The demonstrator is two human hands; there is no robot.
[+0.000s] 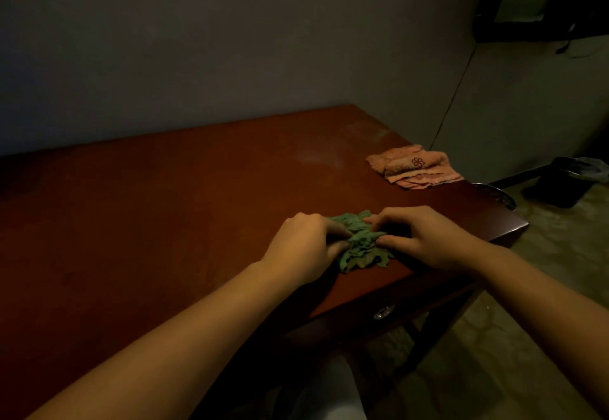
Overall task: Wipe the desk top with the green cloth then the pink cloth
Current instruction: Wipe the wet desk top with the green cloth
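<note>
A plain grey wall (197,40) fills the upper part of the view; below it lies the wide reddish-brown desk top (164,222), which reaches from the left edge to a corner on the right; right of the desk a rough floor (543,287) shows in dim light.

Two bare forearms come from the bottom edge toward the near right part of the desk; the left hand (303,241) and the right hand (425,238) meet there, close to the front edge; both have the fingers curled and both pinch the same thing between fingertips and thumb, the green cloth (362,245); this cloth is crumpled in many small folds, it lies on the desk top between the two hands, and its lower part spreads out toward the front edge.

The pink cloth (412,167) lies folded near the far right edge of the desk, well apart from the hands; no hand touches it; a small dark red flower mark is on its upper fold.

On the floor at the right stands a black bin (560,182) with a pale bag in it; a thin dark cable (451,100) runs down the right wall behind the desk; below the front edge, a small round metal knob (383,312) sits on the drawer front.
</note>
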